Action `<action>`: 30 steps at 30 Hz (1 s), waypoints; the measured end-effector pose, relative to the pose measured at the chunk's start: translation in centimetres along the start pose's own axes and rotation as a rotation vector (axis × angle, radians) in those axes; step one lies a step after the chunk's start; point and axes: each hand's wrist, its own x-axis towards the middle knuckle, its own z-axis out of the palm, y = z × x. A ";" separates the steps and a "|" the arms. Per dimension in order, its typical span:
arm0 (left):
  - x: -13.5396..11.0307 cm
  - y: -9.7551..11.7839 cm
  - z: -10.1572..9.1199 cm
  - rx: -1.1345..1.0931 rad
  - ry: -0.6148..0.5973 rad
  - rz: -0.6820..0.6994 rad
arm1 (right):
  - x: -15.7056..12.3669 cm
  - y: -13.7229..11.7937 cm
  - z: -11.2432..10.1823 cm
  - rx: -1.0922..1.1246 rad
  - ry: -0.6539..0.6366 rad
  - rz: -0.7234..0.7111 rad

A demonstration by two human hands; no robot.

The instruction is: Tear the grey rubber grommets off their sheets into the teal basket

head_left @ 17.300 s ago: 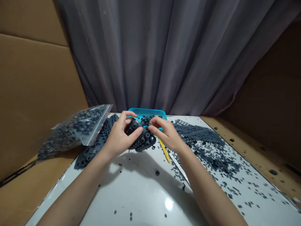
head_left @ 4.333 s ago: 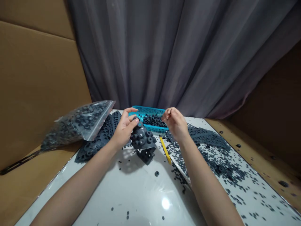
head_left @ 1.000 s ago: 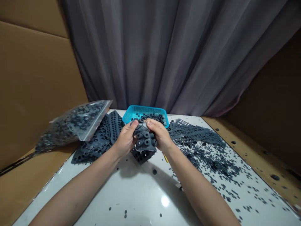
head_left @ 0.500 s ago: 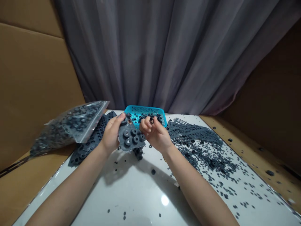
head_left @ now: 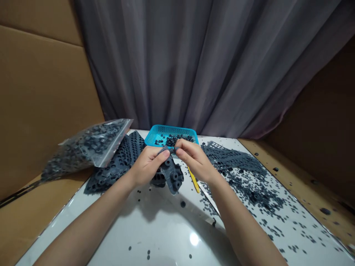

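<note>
The left hand (head_left: 144, 169) grips a gray rubber sheet (head_left: 172, 173) just in front of the blue basket (head_left: 152, 133). The right hand (head_left: 195, 159) pinches the sheet's top edge and partly hides a yellow stick (head_left: 193, 176). A bag of rings (head_left: 85, 147) lies left of the basket.

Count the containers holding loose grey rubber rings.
2: the clear zip bag at the left, against the cardboard; the blue basket in the middle, just beyond the left hand and right hand. Others may be hidden.
</note>
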 end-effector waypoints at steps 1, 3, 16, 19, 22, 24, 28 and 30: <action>0.0 0.0 0.0 0.007 -0.002 0.007 | 0.0 -0.2 -0.1 -0.042 0.003 -0.010; 0.0 0.0 0.0 0.033 -0.012 0.022 | 0.0 -0.4 -0.2 -0.111 -0.013 -0.028; 0.1 -0.1 -0.1 -0.039 -0.151 -0.052 | -0.3 0.0 0.3 -0.111 -0.126 -0.004; 0.0 -0.5 0.3 -0.160 -0.098 -0.080 | -0.2 0.6 1.5 0.206 -0.027 0.051; -0.1 -0.6 0.8 -0.349 0.100 -0.083 | 0.3 1.0 2.4 0.629 0.168 0.104; 0.0 -0.7 0.9 -0.473 0.203 -0.071 | 0.6 1.2 2.5 0.815 0.273 0.131; 0.4 -1.4 0.7 -0.510 0.229 -0.109 | 0.8 2.9 1.6 0.765 0.310 0.135; 0.6 -2.0 0.5 -0.460 0.244 -0.148 | 1.1 5.1 0.7 0.530 0.339 0.200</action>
